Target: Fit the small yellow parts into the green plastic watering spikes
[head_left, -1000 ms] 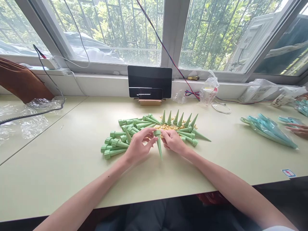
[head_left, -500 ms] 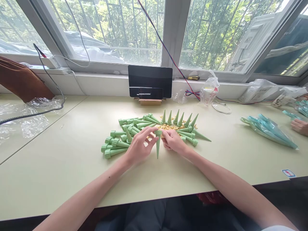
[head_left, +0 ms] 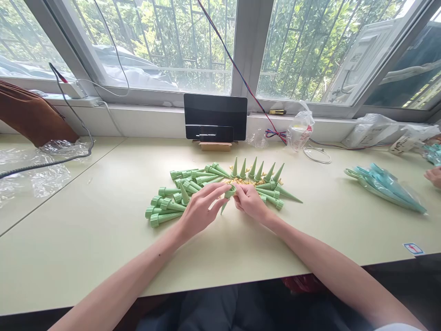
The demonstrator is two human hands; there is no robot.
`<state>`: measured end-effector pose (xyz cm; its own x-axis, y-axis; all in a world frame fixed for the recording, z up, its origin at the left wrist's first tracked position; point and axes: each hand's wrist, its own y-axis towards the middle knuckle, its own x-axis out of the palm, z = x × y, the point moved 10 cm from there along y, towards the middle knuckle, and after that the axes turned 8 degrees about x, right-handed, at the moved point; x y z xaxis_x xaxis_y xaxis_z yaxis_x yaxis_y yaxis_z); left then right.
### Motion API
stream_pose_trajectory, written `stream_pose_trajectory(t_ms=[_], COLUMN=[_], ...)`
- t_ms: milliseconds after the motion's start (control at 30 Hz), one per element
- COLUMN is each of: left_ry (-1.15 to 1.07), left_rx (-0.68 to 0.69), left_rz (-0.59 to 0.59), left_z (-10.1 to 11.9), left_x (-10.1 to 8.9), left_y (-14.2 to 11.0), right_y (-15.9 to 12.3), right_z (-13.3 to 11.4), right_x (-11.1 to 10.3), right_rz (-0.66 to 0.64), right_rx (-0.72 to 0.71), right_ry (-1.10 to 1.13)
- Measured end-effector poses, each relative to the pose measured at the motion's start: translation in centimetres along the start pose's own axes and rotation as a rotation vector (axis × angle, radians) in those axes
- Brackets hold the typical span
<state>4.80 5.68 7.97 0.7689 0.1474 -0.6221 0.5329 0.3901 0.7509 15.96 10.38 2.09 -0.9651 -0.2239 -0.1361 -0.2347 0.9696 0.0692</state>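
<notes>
A green plastic watering spike (head_left: pixel 230 191) is held over the front of the pile, tilted so its open round cap end faces me and its point angles down. My left hand (head_left: pixel 204 204) pinches it by the collar between thumb and fingers. Closed against the collar's right side, my right hand (head_left: pixel 251 201) has its fingertips pinched; what they hold is too small and hidden to name. Several green spikes (head_left: pixel 168 203) lie heaped to the left. Small yellow plastic pieces (head_left: pixel 244 181) are piled behind my hands, with a row of upright spikes (head_left: pixel 252 168) around them.
A tablet (head_left: pixel 215 110) with a phone (head_left: pixel 216 134) before it stands at the window wall. To the right lie bagged teal items (head_left: pixel 386 186), near another person's hand (head_left: pixel 433 176). Clear wrapping (head_left: pixel 32 168) and a cable (head_left: pixel 77 158) lie left.
The spike in my left hand has tipped from point straight down to slanted, its open end turning toward me. The other person's hand has shifted right.
</notes>
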Motion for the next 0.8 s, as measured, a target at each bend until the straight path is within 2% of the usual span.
stream_pose_trajectory(t_ms=[200, 600, 800], left_ry=[0.026, -0.012, 0.016], left_rx=[0.051, -0.111, -0.145], left_rz=[-0.002, 0.012, -0.036], left_z=[0.6, -1.4, -1.7], left_x=[-0.1, 0.1, 0.5], left_y=[0.1, -0.3, -0.6], right_y=[0.0, 0.0, 0.1], right_z=[0.1, -0.2, 0.2], right_x=[0.1, -0.3, -0.2], right_rz=[-0.009, 0.011, -0.010], right_rx=[-0.004, -0.009, -0.011], right_ry=[0.006, 0.046, 0.067])
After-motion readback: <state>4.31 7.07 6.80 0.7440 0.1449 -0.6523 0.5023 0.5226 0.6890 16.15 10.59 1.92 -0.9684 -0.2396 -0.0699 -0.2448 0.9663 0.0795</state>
